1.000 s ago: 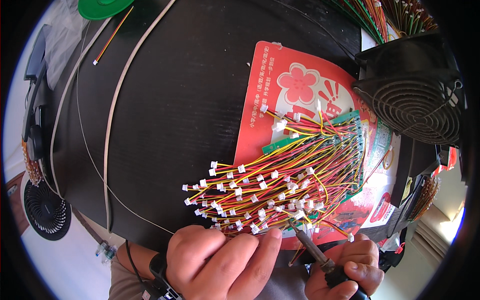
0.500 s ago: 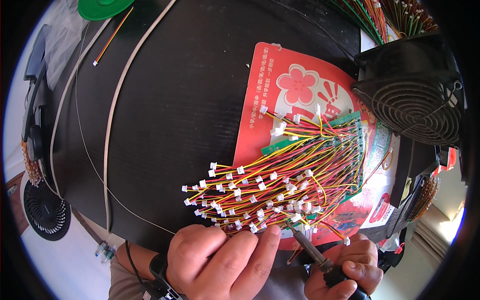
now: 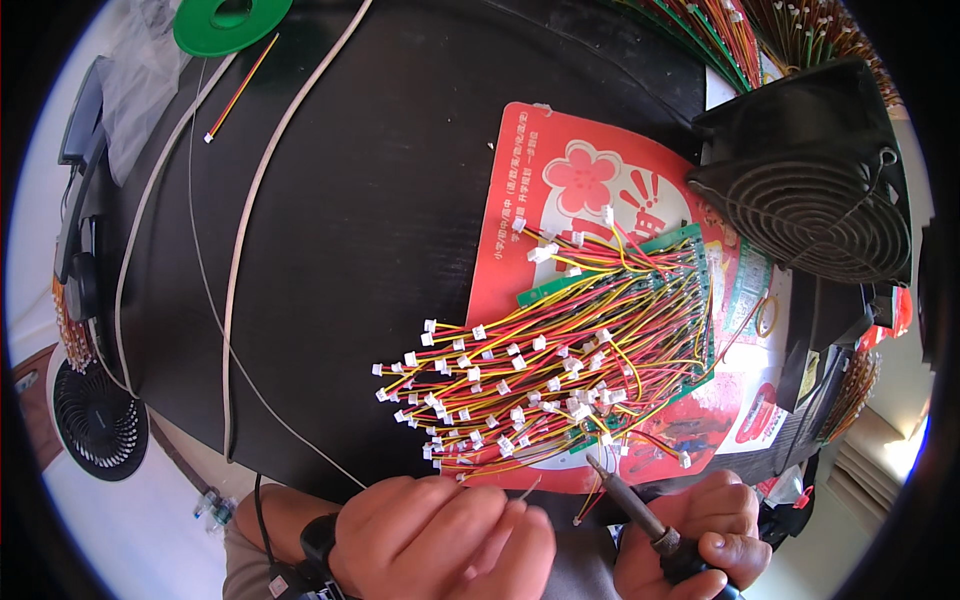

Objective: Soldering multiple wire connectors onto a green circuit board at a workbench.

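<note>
Right hand (image 3: 700, 535): closed around the dark handle of a soldering iron (image 3: 632, 505), metal tip angled up and left, by the lower edge of the wire bundle (image 3: 560, 375). Contact between tip and bundle: couldn't tell. Left hand (image 3: 445, 540): fingers curled and pinched, a short end of thin wire (image 3: 531, 488) poking out past the fingertips toward the iron, apart from its tip. Fingertips blurred, exact hold unclear. Dark watch or band (image 3: 320, 540) sat on the left wrist.

Bundle lay on a red printed mat (image 3: 500, 190) on the black desk (image 3: 400, 200), just beyond both hands; red, yellow and black leads fanned leftward from green circuit boards (image 3: 545, 292), white connectors (image 3: 578, 408) at the free ends, some past the mat's left edge over the desk. Square black fan (image 3: 805, 200) stood right of the mat. Far left: green spool (image 3: 205, 30), one loose lead (image 3: 240, 90) near it, a thick pale cable (image 3: 228, 400) running down the desk. Small round fan (image 3: 100, 420) was off the desk's left side.
</note>
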The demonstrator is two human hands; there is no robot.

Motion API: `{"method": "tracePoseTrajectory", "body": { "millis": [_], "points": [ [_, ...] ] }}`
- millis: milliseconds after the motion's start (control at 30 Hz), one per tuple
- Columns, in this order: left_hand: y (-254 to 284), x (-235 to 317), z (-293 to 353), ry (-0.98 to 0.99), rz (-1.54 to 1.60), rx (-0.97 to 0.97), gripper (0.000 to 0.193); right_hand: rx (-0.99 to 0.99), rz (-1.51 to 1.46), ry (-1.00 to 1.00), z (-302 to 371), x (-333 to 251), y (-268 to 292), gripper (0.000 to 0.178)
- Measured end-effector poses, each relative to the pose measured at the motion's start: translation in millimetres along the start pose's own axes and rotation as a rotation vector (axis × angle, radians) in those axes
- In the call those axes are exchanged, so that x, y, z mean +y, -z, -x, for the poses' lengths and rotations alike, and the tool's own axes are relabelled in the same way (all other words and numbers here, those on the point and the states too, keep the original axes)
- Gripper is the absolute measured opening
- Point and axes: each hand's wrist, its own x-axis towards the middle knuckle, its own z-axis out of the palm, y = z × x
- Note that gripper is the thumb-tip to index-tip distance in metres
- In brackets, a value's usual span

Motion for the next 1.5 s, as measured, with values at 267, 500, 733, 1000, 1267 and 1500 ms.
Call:
{"method": "tracePoseTrajectory", "body": {
  "millis": [267,500,733,1000,1267,1500],
  "points": [
    [-9,17,-7,0.288,-0.143,-0.202,0.028,0.002,-0.003,0.0,-1,0,0,0.03],
    [-5,14,-10,0.327,-0.098,-0.224,0.03,0.004,-0.015,-0.02,-1,-1,1,0.031],
    [-2,11,-11,0.358,0.017,-0.271,0.031,0.0,-0.031,-0.032,-2,-3,3,0.03],
    [4,11,-17,0.373,-0.017,-0.337,0.027,-0.006,-0.035,-0.016,-2,-1,1,0.029],
    [4,7,-16,0.376,0.035,-0.333,0.028,0.006,-0.038,0.012,-2,0,1,0.027],
    [4,11,-22,0.378,-0.018,-0.344,0.03,0.005,-0.046,0.018,-1,2,0,0.028]
  ]
}}
